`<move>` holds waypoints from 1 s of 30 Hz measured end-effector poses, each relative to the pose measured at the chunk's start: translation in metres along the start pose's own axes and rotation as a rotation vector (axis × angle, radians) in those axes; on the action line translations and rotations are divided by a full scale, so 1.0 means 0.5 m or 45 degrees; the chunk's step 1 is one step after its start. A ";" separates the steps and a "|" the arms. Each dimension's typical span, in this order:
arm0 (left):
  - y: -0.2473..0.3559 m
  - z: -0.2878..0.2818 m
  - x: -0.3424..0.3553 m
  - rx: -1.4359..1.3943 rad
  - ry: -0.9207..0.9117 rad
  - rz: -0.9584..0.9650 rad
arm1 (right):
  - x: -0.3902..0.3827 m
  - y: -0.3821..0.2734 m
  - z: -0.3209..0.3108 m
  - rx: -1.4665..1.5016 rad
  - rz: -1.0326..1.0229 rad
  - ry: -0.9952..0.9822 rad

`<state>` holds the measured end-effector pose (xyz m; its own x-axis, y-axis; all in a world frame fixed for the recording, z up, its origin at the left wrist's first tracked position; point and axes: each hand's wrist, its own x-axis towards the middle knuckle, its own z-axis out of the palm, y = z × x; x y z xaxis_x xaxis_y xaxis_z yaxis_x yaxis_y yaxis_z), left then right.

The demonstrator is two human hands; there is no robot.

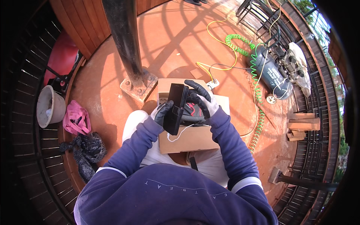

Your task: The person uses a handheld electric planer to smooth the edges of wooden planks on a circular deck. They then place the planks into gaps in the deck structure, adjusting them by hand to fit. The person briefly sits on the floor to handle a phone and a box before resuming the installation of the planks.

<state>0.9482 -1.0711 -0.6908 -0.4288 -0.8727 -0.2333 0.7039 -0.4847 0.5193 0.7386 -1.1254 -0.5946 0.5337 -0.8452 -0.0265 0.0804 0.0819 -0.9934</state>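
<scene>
My left hand [163, 110], in a grey and black glove, holds a black phone in a flip case [175, 108] upright over an open cardboard box [189, 138]. My right hand [202, 98], gloved the same way, is just right of the phone with its fingers bent and apart; whether a fingertip touches the phone I cannot tell. A black and red patterned object [194, 114] lies in the box, partly hidden by the phone and my hands. A white cable [176, 138] hangs over the box's front.
A steel post [123, 41] on a bolted base rises ahead. An air compressor [270, 75] with green coiled hoses [255, 127] and yellow cord lies right, with wood blocks [303, 123] below it. A white bucket [50, 107], pink bag [76, 118] and dark bundle [90, 150] are left, beside railings.
</scene>
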 end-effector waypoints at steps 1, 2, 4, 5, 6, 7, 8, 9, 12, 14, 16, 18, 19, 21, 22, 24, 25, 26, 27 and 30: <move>-0.003 -0.009 0.004 -0.013 0.004 -0.005 | -0.002 0.001 -0.004 -0.008 0.016 0.027; -0.007 -0.018 0.006 -0.025 0.008 -0.010 | -0.003 0.001 -0.007 -0.015 0.032 0.053; -0.010 -0.027 0.009 0.027 -0.003 0.005 | -0.003 0.000 -0.012 0.010 0.049 0.081; -0.010 -0.030 0.010 0.053 -0.009 0.013 | -0.003 -0.001 -0.014 0.023 0.057 0.094; -0.010 -0.035 0.010 0.046 0.027 0.034 | -0.003 0.000 -0.015 0.035 0.064 0.108; -0.010 -0.039 0.009 0.037 0.064 0.056 | -0.002 0.003 -0.017 0.057 0.086 0.136; -0.010 -0.041 0.008 0.028 0.100 0.077 | -0.002 0.010 -0.020 0.079 0.107 0.163; -0.008 -0.042 0.009 0.004 0.116 0.077 | -0.002 0.018 -0.022 0.101 0.128 0.191; 0.003 -0.037 0.010 -0.051 0.141 0.091 | -0.006 0.037 -0.037 -0.246 0.141 0.266; 0.008 -0.038 0.005 -0.064 0.133 0.127 | -0.005 0.041 -0.033 -0.496 0.060 0.285; 0.012 -0.037 0.000 -0.052 0.169 0.155 | -0.006 0.032 -0.022 -0.735 0.033 0.285; 0.013 -0.039 -0.005 -0.068 0.173 0.168 | -0.008 0.003 -0.001 -0.962 0.060 0.263; 0.013 -0.038 -0.007 -0.086 0.155 0.164 | -0.007 0.000 0.002 -0.960 0.097 0.245; 0.012 -0.038 -0.008 -0.091 0.136 0.147 | -0.005 -0.005 0.006 -0.956 0.171 0.207; 0.011 -0.039 -0.007 -0.078 0.132 0.129 | -0.004 0.004 0.001 -0.889 0.096 0.185; 0.009 -0.037 -0.007 -0.024 0.108 0.127 | -0.003 0.031 -0.014 -0.753 -0.051 0.143; 0.010 -0.034 -0.008 0.014 0.091 0.145 | -0.001 0.027 -0.008 -0.678 -0.048 0.145; 0.010 -0.032 -0.008 0.053 0.073 0.164 | 0.000 0.024 0.001 -0.603 -0.046 0.147; 0.003 -0.039 -0.003 0.135 0.125 0.224 | 0.000 0.019 0.012 -0.529 -0.043 0.149; -0.018 -0.059 0.009 0.434 0.247 0.418 | -0.003 -0.010 0.062 -0.995 0.068 0.204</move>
<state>0.9565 -1.0725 -0.7209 -0.0804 -0.9862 -0.1446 0.5455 -0.1650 0.8217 0.7635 -1.1080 -0.5861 0.3880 -0.9211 -0.0329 -0.5868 -0.2194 -0.7794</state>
